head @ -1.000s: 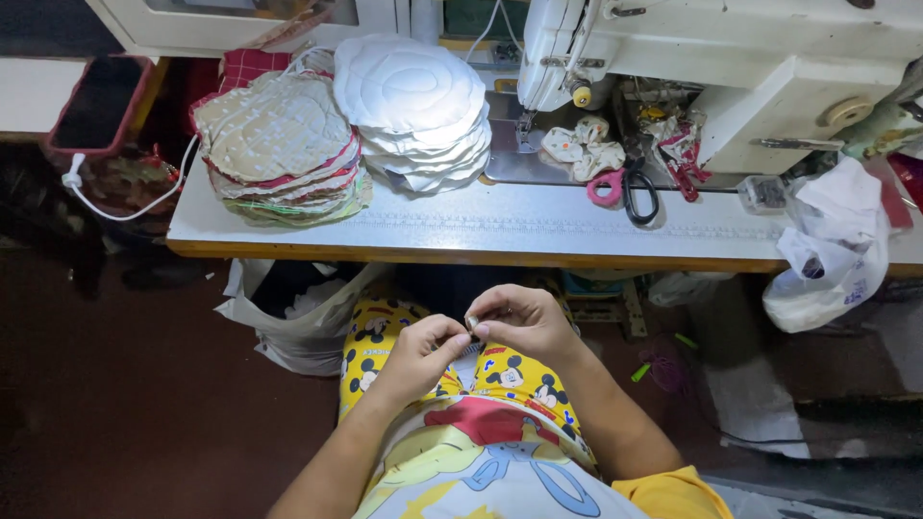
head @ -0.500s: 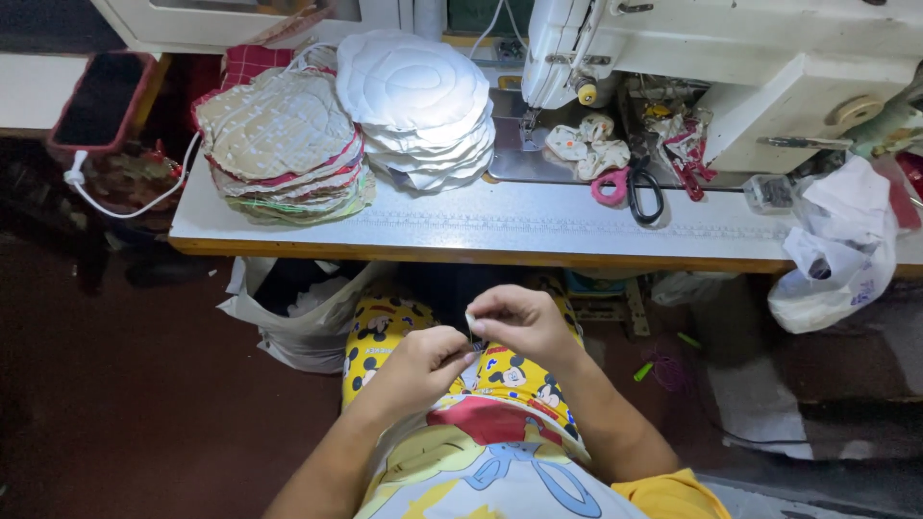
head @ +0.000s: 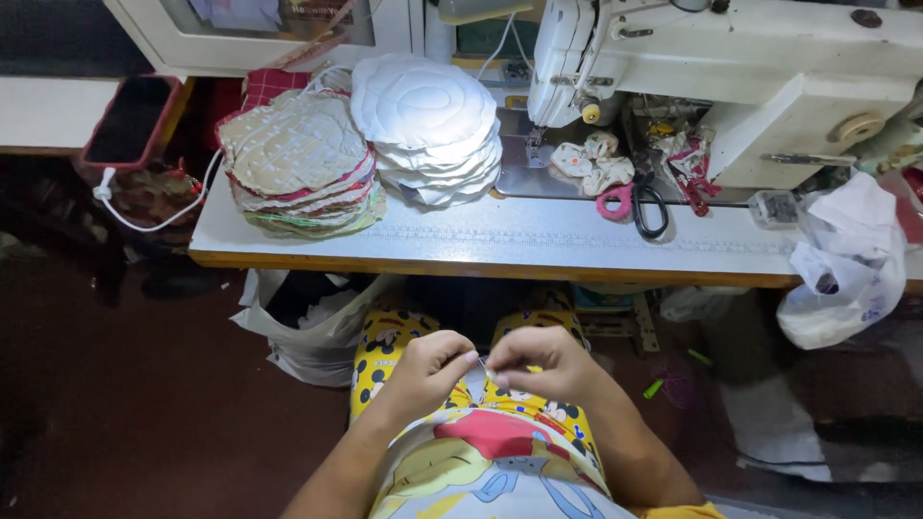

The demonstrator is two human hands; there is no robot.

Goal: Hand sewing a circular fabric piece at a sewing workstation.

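A small pale object [head: 488, 373], too tiny to be identified, is held above the lap, below the table [head: 500, 240] edge, pinched between the fingertips of both hands. The left hand [head: 428, 370] is closed on it from the left, the right hand [head: 540, 363] from the right, fingertips touching. On the table, a stack of quilted patterned pads [head: 298, 163] is set beside a stack of white round pads [head: 428, 125]. Pink-handled scissors [head: 635, 204] are laid near the sewing machine [head: 731, 67].
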